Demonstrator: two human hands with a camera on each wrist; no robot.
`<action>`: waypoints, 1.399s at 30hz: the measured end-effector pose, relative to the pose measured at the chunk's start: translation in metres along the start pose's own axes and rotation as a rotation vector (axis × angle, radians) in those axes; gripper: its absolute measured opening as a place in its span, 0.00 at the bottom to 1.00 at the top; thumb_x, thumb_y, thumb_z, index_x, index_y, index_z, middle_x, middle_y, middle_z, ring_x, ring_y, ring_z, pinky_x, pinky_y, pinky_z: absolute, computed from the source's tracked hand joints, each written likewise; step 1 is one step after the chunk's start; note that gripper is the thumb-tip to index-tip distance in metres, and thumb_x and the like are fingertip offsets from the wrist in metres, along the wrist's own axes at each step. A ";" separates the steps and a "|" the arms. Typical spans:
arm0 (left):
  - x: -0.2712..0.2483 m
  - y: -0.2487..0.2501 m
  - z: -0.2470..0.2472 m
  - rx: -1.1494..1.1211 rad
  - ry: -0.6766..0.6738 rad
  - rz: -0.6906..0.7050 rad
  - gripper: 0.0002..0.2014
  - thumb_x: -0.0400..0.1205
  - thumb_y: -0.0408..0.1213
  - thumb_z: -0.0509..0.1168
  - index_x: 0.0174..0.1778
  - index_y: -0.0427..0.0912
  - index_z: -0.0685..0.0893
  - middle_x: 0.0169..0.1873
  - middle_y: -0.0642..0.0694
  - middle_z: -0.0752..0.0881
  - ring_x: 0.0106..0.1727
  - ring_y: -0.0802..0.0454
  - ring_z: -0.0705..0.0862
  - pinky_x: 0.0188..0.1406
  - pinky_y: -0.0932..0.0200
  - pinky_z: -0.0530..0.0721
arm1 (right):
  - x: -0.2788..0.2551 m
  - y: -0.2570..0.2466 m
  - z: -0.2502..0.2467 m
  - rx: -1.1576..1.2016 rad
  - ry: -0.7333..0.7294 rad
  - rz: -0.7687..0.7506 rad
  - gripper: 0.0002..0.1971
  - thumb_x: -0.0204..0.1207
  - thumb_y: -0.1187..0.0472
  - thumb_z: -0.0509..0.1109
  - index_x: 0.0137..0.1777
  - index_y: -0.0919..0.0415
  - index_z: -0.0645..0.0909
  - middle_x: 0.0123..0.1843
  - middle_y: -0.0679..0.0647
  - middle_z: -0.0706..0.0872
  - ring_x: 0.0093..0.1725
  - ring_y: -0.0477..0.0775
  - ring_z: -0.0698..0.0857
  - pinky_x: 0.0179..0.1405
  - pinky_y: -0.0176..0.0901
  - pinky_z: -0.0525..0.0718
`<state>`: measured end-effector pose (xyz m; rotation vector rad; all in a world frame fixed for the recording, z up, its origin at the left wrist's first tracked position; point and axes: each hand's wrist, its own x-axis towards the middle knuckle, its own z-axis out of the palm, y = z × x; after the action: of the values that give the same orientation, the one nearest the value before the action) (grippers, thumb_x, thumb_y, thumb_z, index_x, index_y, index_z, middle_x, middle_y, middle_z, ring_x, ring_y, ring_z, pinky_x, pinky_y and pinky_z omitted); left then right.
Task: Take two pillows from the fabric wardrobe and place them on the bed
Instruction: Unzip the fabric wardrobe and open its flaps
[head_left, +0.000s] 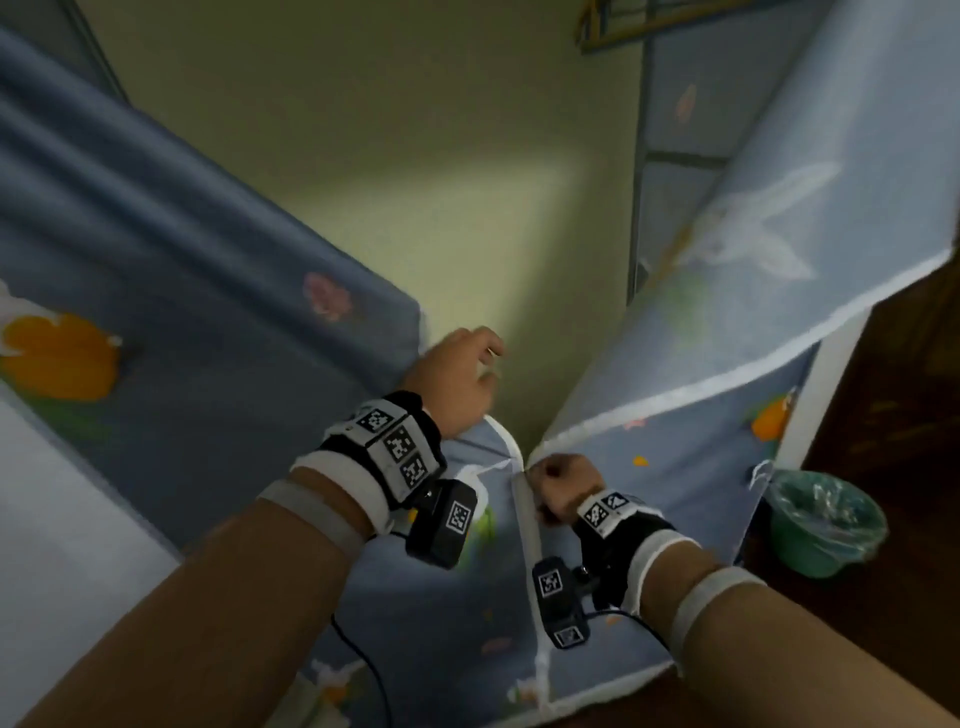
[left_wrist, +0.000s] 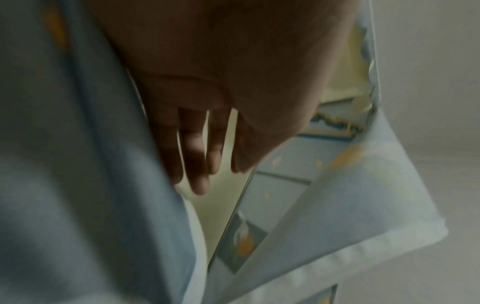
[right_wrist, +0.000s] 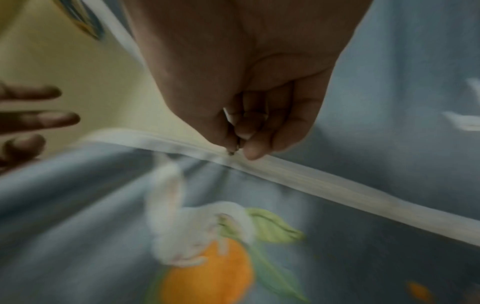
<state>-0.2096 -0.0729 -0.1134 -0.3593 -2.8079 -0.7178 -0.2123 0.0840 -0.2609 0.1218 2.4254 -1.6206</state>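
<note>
Pillows, if that is what the pale yellow mass behind the parted cover is, remain inside the wardrobe; it fills the gap from the centre of the head view up toward 12 o'clock, but it is too smooth and blurred to say for sure, and no second one can be told apart. The wardrobe has a blue cloth front printed with rabbits and oranges, and its two flaps hang apart above the hands.

The right hand, just below centre at 6 o'clock, is curled tight, thumb and fingertips pinching the small zip pull on the white zip strip, which below that point looks joined. The left hand, at centre, has its fingers loosely spread and straight, the back of the hand against the left flap, holding nothing.

By my reading the task is barely begun: the front is only partly unzipped, nothing has been lifted out, and the bed is not in view. Both pillows are yet to be taken and carried over. A green-lined bin stands at 4 o'clock.
</note>
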 end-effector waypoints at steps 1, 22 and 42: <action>-0.008 -0.002 0.021 0.028 -0.112 -0.022 0.13 0.82 0.37 0.65 0.63 0.48 0.83 0.61 0.44 0.83 0.51 0.45 0.85 0.61 0.46 0.84 | 0.000 0.020 0.005 -0.035 -0.038 0.045 0.13 0.82 0.59 0.68 0.36 0.58 0.86 0.23 0.50 0.84 0.19 0.52 0.85 0.17 0.37 0.84; -0.128 -0.133 0.326 0.490 -0.684 -0.243 0.12 0.82 0.40 0.63 0.58 0.51 0.88 0.59 0.45 0.88 0.64 0.41 0.84 0.69 0.44 0.71 | 0.043 0.319 0.127 -0.045 -0.060 0.430 0.15 0.85 0.51 0.67 0.35 0.46 0.75 0.25 0.52 0.81 0.23 0.52 0.82 0.30 0.42 0.81; -0.198 -0.266 0.493 0.333 -0.304 -0.191 0.15 0.78 0.39 0.62 0.58 0.56 0.86 0.56 0.48 0.84 0.63 0.41 0.78 0.67 0.42 0.68 | 0.104 0.543 0.241 -0.003 0.042 0.700 0.15 0.82 0.53 0.70 0.61 0.62 0.88 0.63 0.65 0.90 0.61 0.68 0.89 0.49 0.43 0.81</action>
<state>-0.1731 -0.0919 -0.7062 -0.1512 -3.2090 -0.2307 -0.1766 0.0672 -0.8624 0.8955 2.0526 -1.2841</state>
